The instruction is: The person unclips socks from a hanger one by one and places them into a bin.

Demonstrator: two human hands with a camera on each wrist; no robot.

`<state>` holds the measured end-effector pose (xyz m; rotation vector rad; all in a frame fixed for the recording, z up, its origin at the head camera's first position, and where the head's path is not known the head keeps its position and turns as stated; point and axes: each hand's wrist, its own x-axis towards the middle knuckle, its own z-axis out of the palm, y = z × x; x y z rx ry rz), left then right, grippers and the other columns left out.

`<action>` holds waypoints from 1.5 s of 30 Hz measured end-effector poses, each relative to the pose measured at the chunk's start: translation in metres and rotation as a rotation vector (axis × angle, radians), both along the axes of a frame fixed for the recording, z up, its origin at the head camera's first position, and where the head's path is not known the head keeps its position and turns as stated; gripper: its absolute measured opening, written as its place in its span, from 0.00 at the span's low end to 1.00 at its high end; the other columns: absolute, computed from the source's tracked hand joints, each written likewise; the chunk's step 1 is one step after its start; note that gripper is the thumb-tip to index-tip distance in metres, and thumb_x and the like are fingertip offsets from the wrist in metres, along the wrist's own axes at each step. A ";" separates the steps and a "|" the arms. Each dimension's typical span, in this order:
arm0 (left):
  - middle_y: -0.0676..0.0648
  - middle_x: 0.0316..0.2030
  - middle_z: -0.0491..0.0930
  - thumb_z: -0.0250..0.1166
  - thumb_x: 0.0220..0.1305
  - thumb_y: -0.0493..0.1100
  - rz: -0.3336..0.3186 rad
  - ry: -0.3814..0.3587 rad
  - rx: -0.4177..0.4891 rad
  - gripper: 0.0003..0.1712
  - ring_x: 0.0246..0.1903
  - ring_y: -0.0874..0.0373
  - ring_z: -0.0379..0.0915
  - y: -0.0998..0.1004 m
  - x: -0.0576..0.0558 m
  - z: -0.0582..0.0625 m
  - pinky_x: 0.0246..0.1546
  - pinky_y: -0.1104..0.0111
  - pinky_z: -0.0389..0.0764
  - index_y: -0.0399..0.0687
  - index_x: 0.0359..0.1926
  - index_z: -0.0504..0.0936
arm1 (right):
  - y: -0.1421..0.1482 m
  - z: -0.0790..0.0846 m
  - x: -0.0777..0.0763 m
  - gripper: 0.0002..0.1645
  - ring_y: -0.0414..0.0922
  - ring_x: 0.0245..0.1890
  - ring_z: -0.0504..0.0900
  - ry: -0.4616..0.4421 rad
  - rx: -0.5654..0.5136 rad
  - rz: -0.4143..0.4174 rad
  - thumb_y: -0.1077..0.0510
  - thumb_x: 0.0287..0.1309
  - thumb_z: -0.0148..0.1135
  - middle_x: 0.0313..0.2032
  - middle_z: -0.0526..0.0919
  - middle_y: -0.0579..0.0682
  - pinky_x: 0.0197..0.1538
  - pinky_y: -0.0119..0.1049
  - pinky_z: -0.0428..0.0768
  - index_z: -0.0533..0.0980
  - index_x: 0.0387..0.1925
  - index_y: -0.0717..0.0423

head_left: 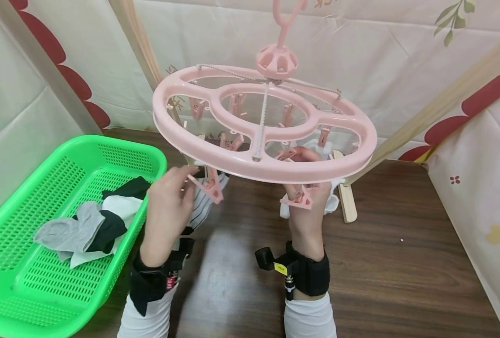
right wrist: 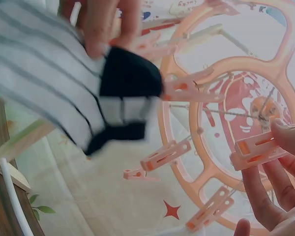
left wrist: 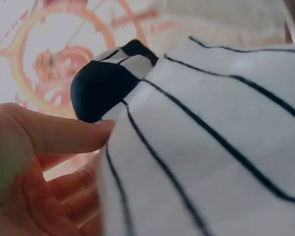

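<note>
A white sock with thin black stripes and black patches (left wrist: pixel 187 123) hangs from my left hand (head_left: pixel 170 206), its edge pinched between thumb and fingers. In the head view, that hand is at the near left rim of a pink oval drying hanger (head_left: pixel 216 162), beside a dangling pink clothespin (head_left: pixel 214 190). My right hand (right wrist: pixel 280 182) pinches another pink clothespin (right wrist: pixel 255 150) between thumb and fingers, under the right part of the hanger. The sock's black end (right wrist: pixel 130 73) overlaps one more clothespin (right wrist: pixel 187 88) in the right wrist view.
A green perforated basket (head_left: pixel 60 164) stands on the left with grey, black and white socks (head_left: pixel 70 230) inside. White cloth (head_left: pixel 332 202) shows behind my right hand. Wooden poles (head_left: pixel 435 103) rise at both sides, and a printed curtain (head_left: pixel 216 37) encloses the brown tabletop (head_left: pixel 385 277).
</note>
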<state>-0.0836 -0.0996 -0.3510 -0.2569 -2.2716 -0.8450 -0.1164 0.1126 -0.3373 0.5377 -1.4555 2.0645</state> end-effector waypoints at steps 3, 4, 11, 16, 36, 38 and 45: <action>0.36 0.29 0.82 0.64 0.55 0.24 0.064 0.002 0.009 0.07 0.24 0.43 0.79 -0.015 0.001 0.003 0.24 0.54 0.78 0.31 0.35 0.83 | 0.002 0.001 0.000 0.20 0.48 0.42 0.78 -0.030 -0.010 -0.013 0.71 0.49 0.68 0.38 0.82 0.54 0.49 0.37 0.74 0.78 0.46 0.65; 0.35 0.30 0.82 0.63 0.56 0.24 0.085 0.001 0.020 0.06 0.24 0.42 0.80 -0.020 0.002 0.004 0.24 0.53 0.78 0.31 0.36 0.83 | 0.002 0.001 0.000 0.20 0.49 0.42 0.78 -0.031 -0.015 -0.008 0.71 0.48 0.69 0.38 0.82 0.55 0.49 0.37 0.74 0.78 0.46 0.66; 0.36 0.35 0.83 0.62 0.62 0.30 0.293 -0.003 0.139 0.07 0.26 0.41 0.82 -0.052 0.015 0.012 0.28 0.74 0.73 0.32 0.40 0.84 | 0.000 0.003 0.002 0.22 0.50 0.44 0.78 -0.075 -0.024 0.018 0.68 0.48 0.73 0.41 0.80 0.58 0.52 0.38 0.74 0.76 0.46 0.67; 0.41 0.41 0.84 0.62 0.64 0.36 0.508 -0.003 0.254 0.10 0.35 0.56 0.82 -0.071 0.028 0.020 0.34 0.87 0.68 0.35 0.43 0.85 | -0.002 0.003 0.005 0.23 0.48 0.47 0.76 -0.128 -0.019 0.020 0.66 0.51 0.71 0.44 0.78 0.56 0.54 0.37 0.73 0.75 0.49 0.66; 0.55 0.45 0.71 0.58 0.64 0.38 0.691 0.072 0.615 0.13 0.43 0.61 0.80 -0.104 0.039 0.025 0.47 0.72 0.76 0.49 0.49 0.79 | -0.007 0.001 0.007 0.27 0.48 0.48 0.74 -0.086 -0.008 0.059 0.57 0.51 0.74 0.44 0.77 0.55 0.55 0.38 0.71 0.74 0.51 0.64; 0.57 0.42 0.70 0.58 0.64 0.38 0.682 0.053 0.581 0.12 0.43 0.63 0.80 -0.103 0.038 0.025 0.48 0.73 0.76 0.48 0.48 0.81 | -0.007 0.000 0.007 0.28 0.48 0.49 0.74 -0.085 0.004 0.042 0.56 0.51 0.74 0.45 0.77 0.54 0.56 0.39 0.70 0.74 0.51 0.65; 0.59 0.40 0.76 0.58 0.63 0.33 0.585 0.082 0.488 0.12 0.46 0.64 0.78 -0.078 0.036 0.032 0.49 0.73 0.75 0.40 0.46 0.83 | -0.009 0.000 0.010 0.32 0.47 0.50 0.75 -0.090 -0.027 0.085 0.55 0.49 0.75 0.48 0.76 0.54 0.54 0.36 0.73 0.73 0.53 0.64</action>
